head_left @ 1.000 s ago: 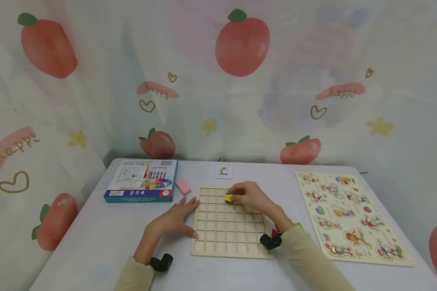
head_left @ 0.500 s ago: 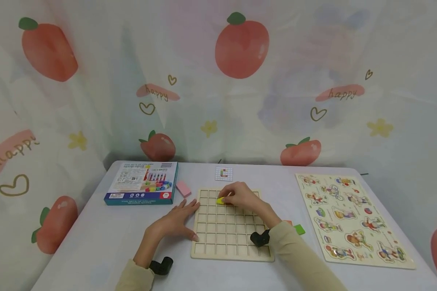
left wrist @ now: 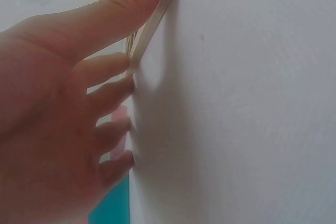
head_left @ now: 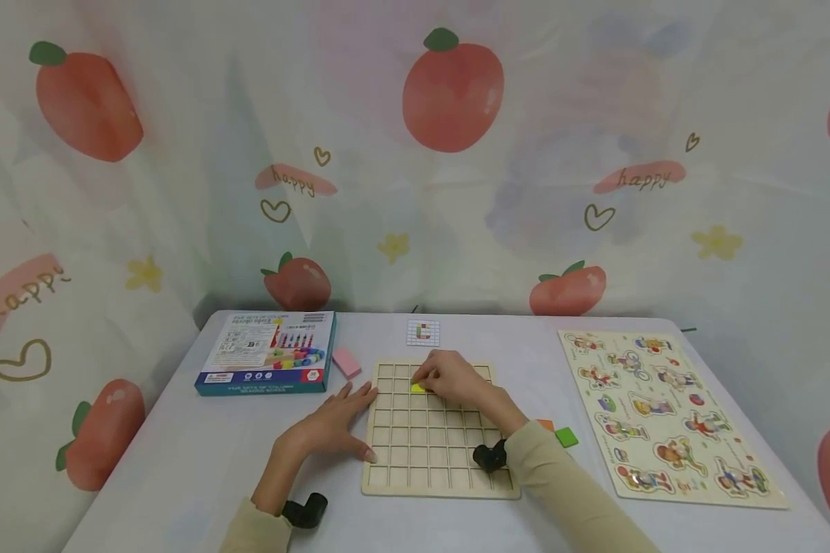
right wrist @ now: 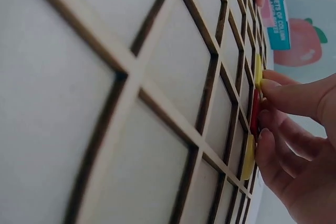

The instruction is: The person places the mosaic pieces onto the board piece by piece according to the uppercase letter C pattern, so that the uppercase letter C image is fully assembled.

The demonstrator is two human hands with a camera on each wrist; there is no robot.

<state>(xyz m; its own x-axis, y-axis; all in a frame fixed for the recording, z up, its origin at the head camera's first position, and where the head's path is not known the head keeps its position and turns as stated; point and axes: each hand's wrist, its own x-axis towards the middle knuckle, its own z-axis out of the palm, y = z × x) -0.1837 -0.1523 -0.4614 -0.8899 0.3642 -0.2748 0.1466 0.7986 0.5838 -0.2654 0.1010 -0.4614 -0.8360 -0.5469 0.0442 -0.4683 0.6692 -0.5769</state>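
On a white table, the right hand (head_left: 453, 378) reaches over a wooden grid board (head_left: 430, 430) and presses a yellow square tile (head_left: 418, 388) with curled fingertips into a cell in the board's second row, near its far edge; the right wrist view shows a red tile (right wrist: 254, 111) on edge under the same fingers, with yellow tiles either side of it. The left hand (head_left: 332, 421) lies flat with fingers spread and relaxed, its fingertips resting against the board's left edge. To the board's right lie an orange tile (head_left: 546, 424) and a green tile (head_left: 566, 437), beside a picture puzzle board (head_left: 664, 415). Farther left sit a pink block (head_left: 346, 362) and a teal toy box (head_left: 268, 352); a small pattern card (head_left: 423, 332) lies behind the board.
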